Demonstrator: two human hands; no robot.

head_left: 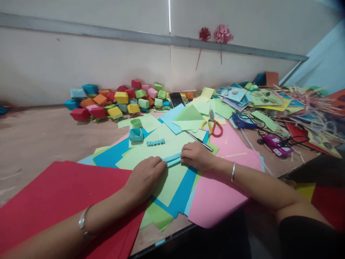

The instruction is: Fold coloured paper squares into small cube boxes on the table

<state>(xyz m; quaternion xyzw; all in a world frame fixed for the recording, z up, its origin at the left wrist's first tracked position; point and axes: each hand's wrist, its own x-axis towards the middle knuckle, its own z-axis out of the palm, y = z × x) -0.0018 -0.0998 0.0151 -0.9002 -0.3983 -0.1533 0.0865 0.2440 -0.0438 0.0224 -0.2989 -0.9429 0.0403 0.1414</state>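
Observation:
A folded light blue paper strip (173, 158) lies over the pale green sheets (167, 183) at the middle. My left hand (147, 174) is closed on its left end, fingers together and pressing down. On its right end my right hand (195, 155) has its fingers curled round the paper. Just beyond the strip are a zigzag-folded blue piece (155, 142), an open light blue paper box (136, 135) and a small green paper piece (136, 123). A pen (201, 141) rests close behind my right hand.
Scissors (212, 124), a phone (176, 99) and many coloured paper boxes (121, 97) stand farther back. A blue glue gun (244, 122) and purple power strip (276, 145) lie right. Red sheets (61, 194) lie left, pink sheets (218, 198) right.

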